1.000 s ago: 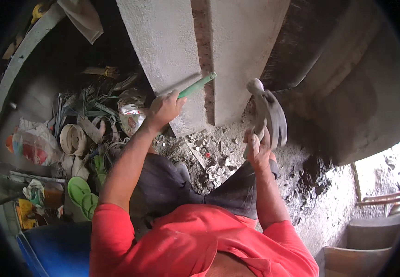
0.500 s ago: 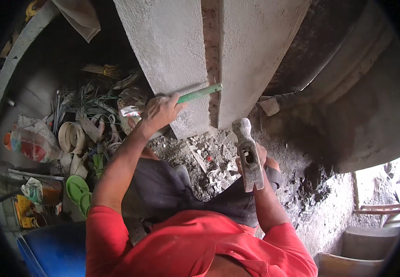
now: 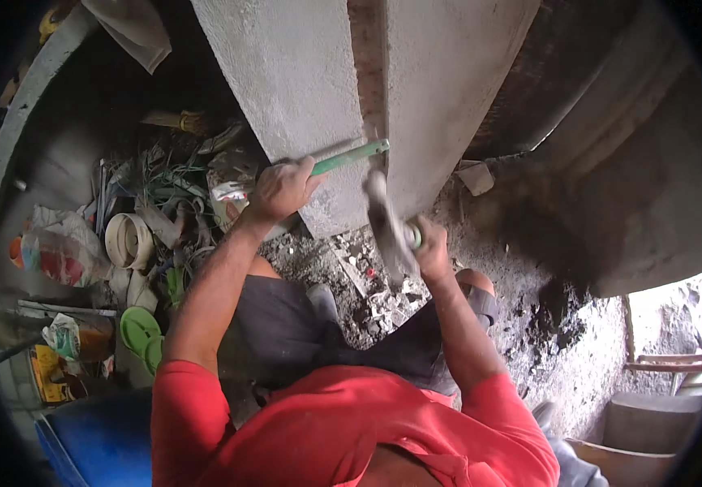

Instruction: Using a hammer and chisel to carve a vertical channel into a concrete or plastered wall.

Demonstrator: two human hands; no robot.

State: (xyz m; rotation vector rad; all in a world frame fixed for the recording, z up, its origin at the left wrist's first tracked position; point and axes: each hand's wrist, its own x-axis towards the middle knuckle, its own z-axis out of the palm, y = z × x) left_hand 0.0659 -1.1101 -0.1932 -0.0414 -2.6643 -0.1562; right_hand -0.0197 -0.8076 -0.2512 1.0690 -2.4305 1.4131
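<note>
My left hand (image 3: 282,191) is closed round a long, flat green tool (image 3: 347,155), whose far end lies across a rough reddish-brown channel (image 3: 367,69) running between two pale plastered strips (image 3: 286,81). My right hand (image 3: 430,247) grips a greyish hammer (image 3: 383,213); its blurred head is just below the green tool, near the lower end of the channel. Whether the two tools touch I cannot tell. Broken rubble (image 3: 367,304) lies below the pale strips, between my knees.
Plastic bags (image 3: 67,239), a cream pipe ring (image 3: 128,241), scraps and green sandals (image 3: 141,337) crowd the left. A blue container (image 3: 91,438) is at lower left. A dark curved wall (image 3: 626,195) rises at right, with grey bins (image 3: 651,418) at lower right.
The hammer has swung leftward from out at the right to the channel's lower end, its head dipping, then rising again toward the green tool. My left hand has shifted slightly left.
</note>
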